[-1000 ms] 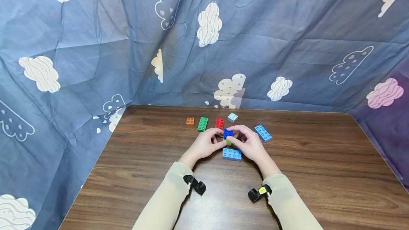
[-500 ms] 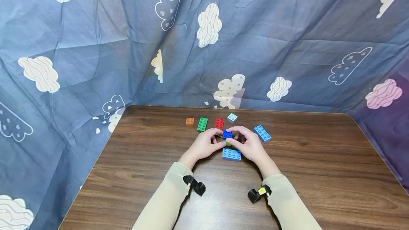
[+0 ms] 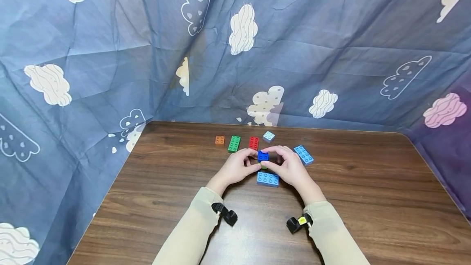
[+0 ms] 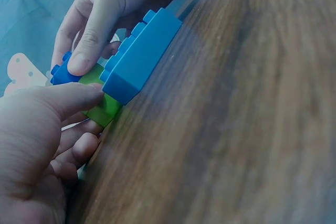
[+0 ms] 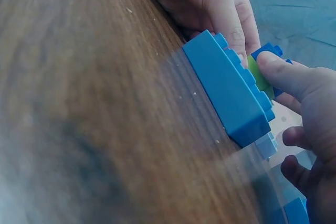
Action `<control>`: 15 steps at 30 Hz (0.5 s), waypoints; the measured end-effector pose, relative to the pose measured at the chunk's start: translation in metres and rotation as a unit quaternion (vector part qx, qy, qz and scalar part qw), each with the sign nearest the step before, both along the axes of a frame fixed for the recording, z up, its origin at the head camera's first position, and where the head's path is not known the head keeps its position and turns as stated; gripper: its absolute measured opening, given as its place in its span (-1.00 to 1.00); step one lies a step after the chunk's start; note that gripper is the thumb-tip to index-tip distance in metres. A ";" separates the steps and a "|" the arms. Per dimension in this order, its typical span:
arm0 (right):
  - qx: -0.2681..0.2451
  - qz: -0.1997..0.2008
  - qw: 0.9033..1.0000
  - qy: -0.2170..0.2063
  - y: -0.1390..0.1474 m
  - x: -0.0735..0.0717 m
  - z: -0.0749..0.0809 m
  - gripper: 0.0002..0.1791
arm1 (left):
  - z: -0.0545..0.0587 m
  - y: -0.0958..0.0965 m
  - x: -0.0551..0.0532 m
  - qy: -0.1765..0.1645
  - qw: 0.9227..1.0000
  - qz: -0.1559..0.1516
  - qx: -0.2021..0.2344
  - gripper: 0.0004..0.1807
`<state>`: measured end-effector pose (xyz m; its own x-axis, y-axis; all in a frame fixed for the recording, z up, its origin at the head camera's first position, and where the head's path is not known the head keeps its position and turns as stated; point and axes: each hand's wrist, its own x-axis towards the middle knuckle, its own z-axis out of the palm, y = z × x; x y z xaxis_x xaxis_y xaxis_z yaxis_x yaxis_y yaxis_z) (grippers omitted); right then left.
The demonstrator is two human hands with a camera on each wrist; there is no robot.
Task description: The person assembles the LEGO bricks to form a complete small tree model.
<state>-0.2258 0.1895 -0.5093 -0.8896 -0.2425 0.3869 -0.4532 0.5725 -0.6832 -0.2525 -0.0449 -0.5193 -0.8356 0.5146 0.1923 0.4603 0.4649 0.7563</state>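
Note:
My left hand [image 3: 236, 167] pinches a lime green brick [image 4: 105, 111] between thumb and fingers, low at the tabletop. On top of it sits a small dark blue brick [image 3: 263, 156], its studs facing up. Thumb and index finger of my right hand [image 3: 288, 167] grip the dark blue brick from the right side. In the head view, the thumbs cover much of the lime green one. Just in front of both hands lies a long light blue brick [image 3: 268, 179], which looms large in the left wrist view.
Behind the hands, an orange brick [image 3: 219, 140], a green brick [image 3: 234, 144], a red brick [image 3: 253, 142] and a pale blue brick [image 3: 268, 136] lie spread on the wooden table [image 3: 154, 199]. Another light blue brick [image 3: 303, 154] is beyond the right hand. A cloud-patterned cloth [image 3: 294, 64] hangs behind.
The dark blue brick has shifted slightly toward me over the lime green one, less of which shows now. Both hands keep nearly the same place.

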 end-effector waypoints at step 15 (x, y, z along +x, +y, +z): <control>-0.068 0.023 0.996 -0.047 0.003 -0.002 -0.011 -0.62 | -0.001 0.001 -0.001 0.000 1.000 0.001 0.000 -0.62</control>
<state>-0.2282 0.1921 -0.5199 -0.9129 -0.2347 0.3339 -0.4065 0.4515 -0.7943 -0.2536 -0.0439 -0.5199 -0.8363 0.5137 0.1918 0.4595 0.4655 0.7564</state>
